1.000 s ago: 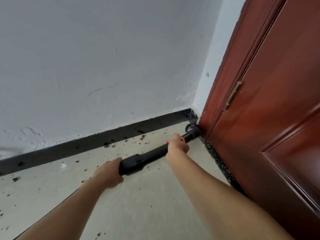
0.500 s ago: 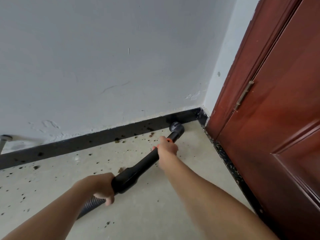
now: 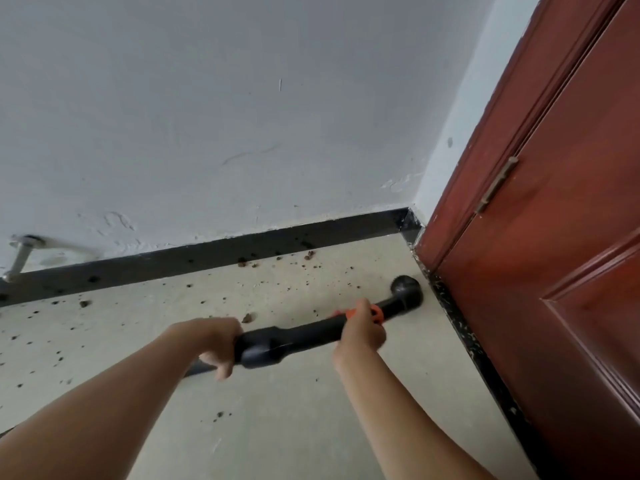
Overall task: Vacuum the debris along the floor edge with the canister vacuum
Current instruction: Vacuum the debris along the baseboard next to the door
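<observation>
my left grip [image 3: 214,344] is wrapped round the fat back end of the vacuum wand [image 3: 304,336], low centre of frame. right grip [image 3: 360,332] is clamped on it further up, by the orange collar [image 3: 378,314]. the brush nozzle [image 3: 407,292] just swung off the black skirting [image 3: 207,258] where it was half a sec ago. now it's on the floor [image 3: 311,427] centre right, beside the dark strip under the door [image 3: 554,271]. so the brown debris [image 3: 242,261] along the skirting isn't picked up yet, needs another pass i reckon.

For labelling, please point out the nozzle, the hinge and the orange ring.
nozzle [image 3: 408,293], head view, bent black end.
hinge [image 3: 496,185], head view, its middle.
orange ring [image 3: 378,314], head view, right part.
</observation>
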Demonstrator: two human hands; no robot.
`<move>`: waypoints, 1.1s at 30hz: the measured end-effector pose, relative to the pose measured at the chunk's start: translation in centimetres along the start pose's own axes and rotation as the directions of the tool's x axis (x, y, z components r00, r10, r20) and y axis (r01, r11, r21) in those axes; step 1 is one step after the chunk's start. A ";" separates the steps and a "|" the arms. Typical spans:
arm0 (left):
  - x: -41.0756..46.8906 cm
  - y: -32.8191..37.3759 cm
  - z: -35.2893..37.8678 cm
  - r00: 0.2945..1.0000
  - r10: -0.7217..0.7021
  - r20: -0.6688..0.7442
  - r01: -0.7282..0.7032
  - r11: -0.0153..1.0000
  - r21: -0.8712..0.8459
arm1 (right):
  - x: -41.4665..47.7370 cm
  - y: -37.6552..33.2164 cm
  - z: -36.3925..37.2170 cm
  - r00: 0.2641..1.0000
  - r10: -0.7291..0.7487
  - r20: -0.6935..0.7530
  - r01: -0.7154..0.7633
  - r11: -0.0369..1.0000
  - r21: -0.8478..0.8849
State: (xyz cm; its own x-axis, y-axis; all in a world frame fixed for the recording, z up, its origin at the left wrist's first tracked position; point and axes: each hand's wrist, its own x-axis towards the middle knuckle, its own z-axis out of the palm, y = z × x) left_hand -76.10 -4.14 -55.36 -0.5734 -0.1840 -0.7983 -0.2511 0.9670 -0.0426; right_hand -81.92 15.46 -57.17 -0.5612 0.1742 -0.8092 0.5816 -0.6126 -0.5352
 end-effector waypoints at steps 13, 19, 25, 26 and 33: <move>-1.0 1.4 -0.8 0.960 0.027 -0.278 -0.117 0.943 -0.312 | 3.2 -5.1 4.2 0.998 -0.022 0.056 0.029 0.992 -0.124; -1.4 2.8 -0.2 0.986 0.158 -0.050 -0.166 0.935 -0.314 | 4.3 -6.4 5.0 0.960 0.111 0.256 -0.010 0.930 -0.366; -0.8 0.1 0.8 0.981 0.054 -0.187 -0.112 0.944 -0.311 | 4.0 -4.3 5.3 0.973 0.077 0.215 -0.006 0.950 -0.314; -1.0 -0.2 1.1 0.979 0.033 -0.202 -0.095 0.947 -0.307 | 3.8 -3.8 5.3 0.974 0.089 0.207 -0.020 0.950 -0.313; -4.4 -1.9 5.0 0.973 -0.054 -0.224 -0.029 0.935 -0.353 | 0.8 0.6 3.9 0.968 0.177 0.179 -0.164 0.983 -0.084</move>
State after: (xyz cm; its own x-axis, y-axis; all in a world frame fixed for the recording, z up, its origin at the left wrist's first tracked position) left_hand -69.20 -4.24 -54.81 -0.7192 -0.2706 -0.6400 -0.4930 0.8477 0.1956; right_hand -84.36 12.23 -57.21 -0.5456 -0.0774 -0.8345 0.7131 -0.5660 -0.4137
